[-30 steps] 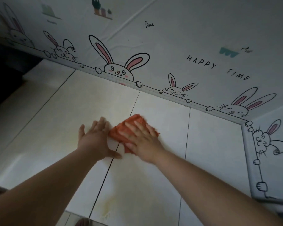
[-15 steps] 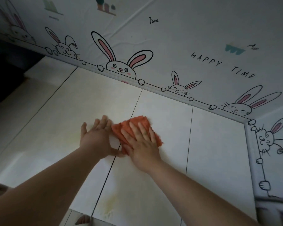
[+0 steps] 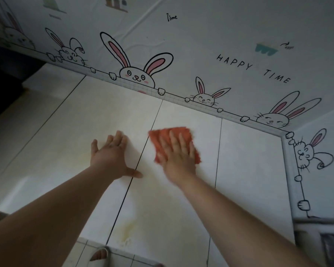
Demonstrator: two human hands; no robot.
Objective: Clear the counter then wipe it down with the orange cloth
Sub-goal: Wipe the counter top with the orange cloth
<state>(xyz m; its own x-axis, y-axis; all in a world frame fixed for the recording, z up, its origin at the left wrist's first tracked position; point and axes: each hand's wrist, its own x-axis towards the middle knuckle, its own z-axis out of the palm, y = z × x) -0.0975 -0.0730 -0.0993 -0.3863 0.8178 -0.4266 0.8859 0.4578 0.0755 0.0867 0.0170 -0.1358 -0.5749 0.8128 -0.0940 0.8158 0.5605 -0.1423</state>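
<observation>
Head view. Pale tiled counter (image 3: pixel 249 160) fills the middle and lower frame.

Orange fuzzy rectangular cloth (image 3: pixel 181 132): lies flat on the counter at frame centre, just right of a dark tile seam.

Right hand (image 3: pixel 178 153): palm down on the cloth, fingers straight and spread, pressing it; motion-blurred.

Left hand (image 3: pixel 110 157): flat on bare counter left of the seam, fingers straight, thumb out, apart from the cloth.

Yellowish stain (image 3: pixel 126 234): lower centre, near the counter's front edge.

White wall covering printed with cartoon rabbits (image 3: pixel 201 45): upper frame and right edge.
</observation>
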